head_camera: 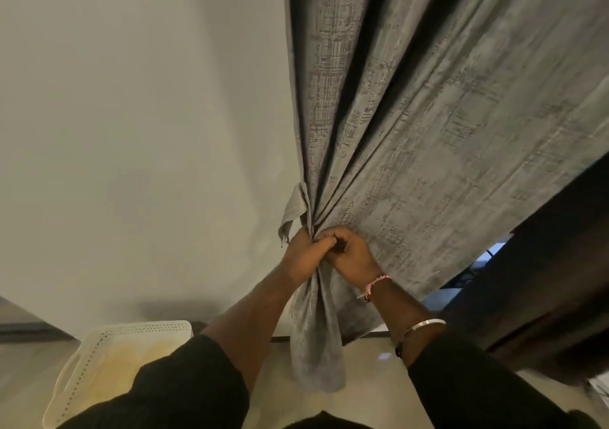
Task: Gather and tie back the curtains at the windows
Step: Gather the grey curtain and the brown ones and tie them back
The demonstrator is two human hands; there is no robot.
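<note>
1. Nearest you, both black sleeves (184,385) reached forward and up, and a white perforated laundry basket (108,359) stood on the floor to your lower left, clear of the work.

2. Your left hand (303,257) was clenched around the bunched neck of the grey curtain (412,132). Your right hand (352,254), wearing a pink thread band and a silver bangle on that arm, pressed against it with fingers curled over the same gather, pinching something small and dark that I could not identify.

3. The curtain was drawn in against the white wall (131,132). Its folds fanned upward from your fists and its tail (316,346) hung loose below them. A grey fabric tieback (293,211) poked out just above your left hand, touching the gather.

4. I judged that you were mid-fastening, so the tie did not yet look secure.

5. The risks from here:
   - Easing either fist early would let the heavy pleats slide out and spread back across the window.
   - The tieback's free end could slip from your fingers, since it sat at the edge of the bundle.
   - Pulling downward hard might strain the hanging above, which was out of view.

6. Farther right, a dark second curtain (543,264) hung beside a sliver of bright window (494,254).
</note>
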